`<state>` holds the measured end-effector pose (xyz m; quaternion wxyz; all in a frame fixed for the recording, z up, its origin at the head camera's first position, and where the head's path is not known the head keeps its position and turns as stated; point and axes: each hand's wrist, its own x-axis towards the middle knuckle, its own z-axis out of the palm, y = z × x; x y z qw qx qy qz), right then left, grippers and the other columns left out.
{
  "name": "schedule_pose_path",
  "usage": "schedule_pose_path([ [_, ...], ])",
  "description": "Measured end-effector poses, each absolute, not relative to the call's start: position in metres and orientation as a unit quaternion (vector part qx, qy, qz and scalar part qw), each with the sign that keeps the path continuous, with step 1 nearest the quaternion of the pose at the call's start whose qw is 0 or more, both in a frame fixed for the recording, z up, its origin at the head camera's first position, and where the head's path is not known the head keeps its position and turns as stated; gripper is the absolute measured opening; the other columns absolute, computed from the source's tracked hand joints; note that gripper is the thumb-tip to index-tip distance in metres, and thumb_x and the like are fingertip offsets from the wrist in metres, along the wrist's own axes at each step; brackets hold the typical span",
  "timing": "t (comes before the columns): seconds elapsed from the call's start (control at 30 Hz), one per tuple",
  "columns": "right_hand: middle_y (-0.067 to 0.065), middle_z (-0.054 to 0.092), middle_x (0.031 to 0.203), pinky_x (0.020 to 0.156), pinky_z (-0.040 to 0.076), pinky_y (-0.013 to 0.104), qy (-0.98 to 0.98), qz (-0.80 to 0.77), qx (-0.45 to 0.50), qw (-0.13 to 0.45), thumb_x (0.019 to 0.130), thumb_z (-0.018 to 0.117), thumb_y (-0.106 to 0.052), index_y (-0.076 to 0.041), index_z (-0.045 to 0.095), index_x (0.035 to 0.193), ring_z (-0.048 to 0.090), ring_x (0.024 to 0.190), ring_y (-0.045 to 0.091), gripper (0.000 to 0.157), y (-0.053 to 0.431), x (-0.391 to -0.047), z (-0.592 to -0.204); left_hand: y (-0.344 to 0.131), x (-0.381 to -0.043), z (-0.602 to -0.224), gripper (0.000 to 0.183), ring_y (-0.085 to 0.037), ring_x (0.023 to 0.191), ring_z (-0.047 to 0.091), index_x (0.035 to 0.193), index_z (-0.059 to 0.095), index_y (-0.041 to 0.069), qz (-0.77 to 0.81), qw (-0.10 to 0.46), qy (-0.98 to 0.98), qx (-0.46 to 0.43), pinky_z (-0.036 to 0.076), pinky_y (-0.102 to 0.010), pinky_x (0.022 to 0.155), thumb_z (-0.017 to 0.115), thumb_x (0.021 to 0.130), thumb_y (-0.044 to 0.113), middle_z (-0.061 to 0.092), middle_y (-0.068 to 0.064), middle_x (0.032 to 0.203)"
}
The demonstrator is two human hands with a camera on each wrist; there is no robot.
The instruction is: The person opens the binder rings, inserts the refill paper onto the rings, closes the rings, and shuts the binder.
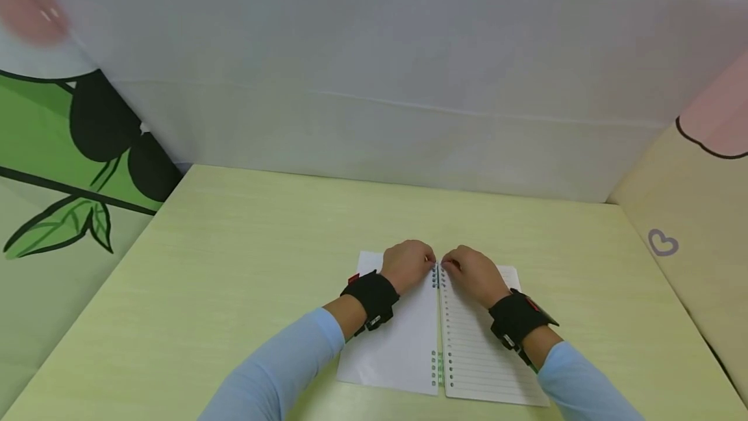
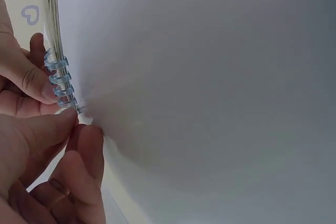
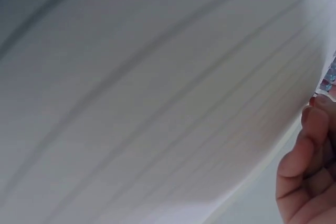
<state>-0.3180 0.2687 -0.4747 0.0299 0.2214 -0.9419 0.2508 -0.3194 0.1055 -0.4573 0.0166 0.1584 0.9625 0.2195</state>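
Observation:
A loose-leaf notebook lies spread on the table, a blank white sheet on the left and lined paper with punched holes on the right. A clear blue binder ring strip runs through the holes at the far end of the spine. My left hand pinches the tip of this strip between thumb and finger. Close beside it, my right hand grips the strip from the lined side, its thumb against the rings in the left wrist view. The right wrist view shows curled right fingers near the rings.
A clear green ring strip sits at the near end of the spine. The pale yellow table meets a white cloth backdrop behind and printed panels at both sides. Black bands wrap both wrists.

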Motion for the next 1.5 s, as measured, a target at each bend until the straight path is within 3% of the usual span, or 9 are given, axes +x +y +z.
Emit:
schedule_pose_path([
  [0.5,0.017,0.07,0.089,0.072,0.054,0.045,-0.943,0.248,0.218,0.031,0.09,0.062,-0.007,0.002,0.073,0.094,0.062,0.079,0.025,0.015,0.2661,-0.3157,-0.4703,0.1055,-0.3198,-0.4576,0.02,-0.015,0.091,0.067,0.099,0.08,0.015,0.216,0.004,0.959,0.184,0.059,-0.036,0.076,0.061,0.092,0.018,0.078,-0.002,0.102],
  [1.17,0.018,0.069,0.088,0.073,0.054,0.046,-0.944,0.248,0.217,0.031,0.09,0.062,-0.008,0.003,0.073,0.095,0.062,0.078,0.026,0.016,0.2659,-0.3175,-0.4694,0.1082,-0.3209,-0.4558,0.021,-0.013,0.085,0.065,0.097,0.081,0.017,0.191,-0.005,0.961,0.198,0.059,-0.034,0.071,0.06,0.092,0.017,0.077,-0.002,0.098],
  [1.5,0.019,0.072,0.092,0.075,0.054,0.047,-0.943,0.262,0.203,0.019,0.091,0.062,-0.009,0.003,0.075,0.095,0.064,0.082,0.027,0.018,0.2669,-0.3157,-0.4684,0.1064,-0.3208,-0.4569,0.021,-0.015,0.095,0.066,0.102,0.079,0.016,0.209,0.007,0.96,0.185,0.059,-0.036,0.078,0.06,0.093,0.018,0.077,-0.002,0.104],
])
